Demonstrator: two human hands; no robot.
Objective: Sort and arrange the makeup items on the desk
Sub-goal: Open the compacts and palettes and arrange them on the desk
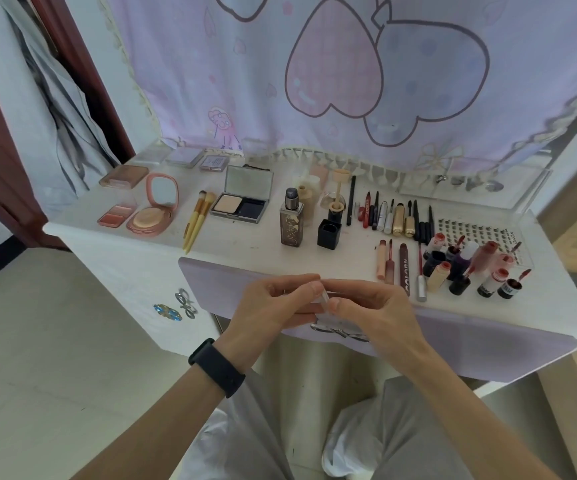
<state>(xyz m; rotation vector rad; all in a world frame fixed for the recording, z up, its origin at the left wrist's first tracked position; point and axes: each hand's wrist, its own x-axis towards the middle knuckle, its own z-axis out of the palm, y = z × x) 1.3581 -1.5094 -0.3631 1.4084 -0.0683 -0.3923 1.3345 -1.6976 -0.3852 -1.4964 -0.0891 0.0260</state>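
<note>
My left hand (276, 306) and my right hand (373, 311) meet in front of the desk's near edge. Together they pinch a small clear tube (323, 298), mostly hidden by the fingers. On the white desk (238, 244) lie pink compacts (152, 216) and palettes at the left, two yellow brushes (197, 220), an open powder case (242, 199), a brown foundation bottle (292, 225) and a black cap (329, 233). A row of pencils and mascaras (391, 216) lies right of centre. Lip tints and small bottles (467, 268) cluster at the right.
A lash tray (477, 233) lies at the far right behind the bottles. A clear acrylic stand (470, 188) sits at the back right. A heart-print curtain (349, 81) hangs behind the desk. Hair clips (176, 306) hang on the desk's front left. White bags lie on the floor below.
</note>
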